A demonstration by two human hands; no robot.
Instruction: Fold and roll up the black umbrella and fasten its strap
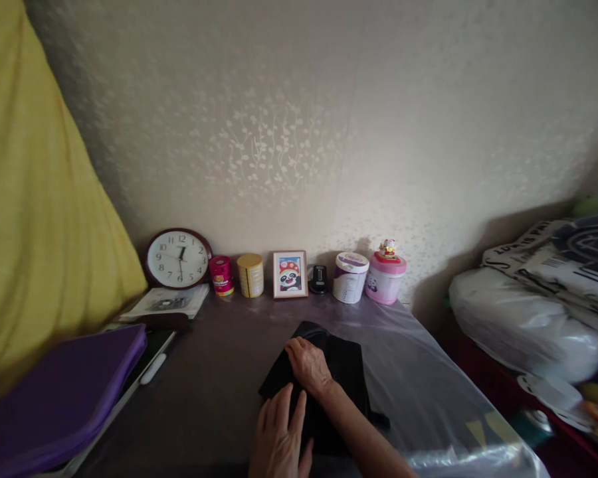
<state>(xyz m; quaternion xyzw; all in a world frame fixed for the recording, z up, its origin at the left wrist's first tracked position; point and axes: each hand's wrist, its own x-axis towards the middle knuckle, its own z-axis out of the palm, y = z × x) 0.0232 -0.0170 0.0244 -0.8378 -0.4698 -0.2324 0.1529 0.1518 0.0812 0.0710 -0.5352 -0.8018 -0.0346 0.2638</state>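
A black cloth item (346,365) with a short strap-like end at its right lies on the plastic-covered table (219,372) in front of me. Whether it is a bag or a folded garment I cannot tell. My right hand (309,365) reaches across it, with bent fingers closed on the cloth near its far left part. Closer to me, my left hand (279,431) is stretched out with its fingers apart, over the near left edge of the cloth. The cloth's nearest part is partly hidden by my hands and right forearm.
Along the wall stand a round clock (178,259), a pink can (222,275), a yellow-lidded can (250,275), a panda picture frame (290,275), a black device (319,279) and two tubs (350,279). A purple pad (64,392) lies left; bagged bedding (523,322) is right.
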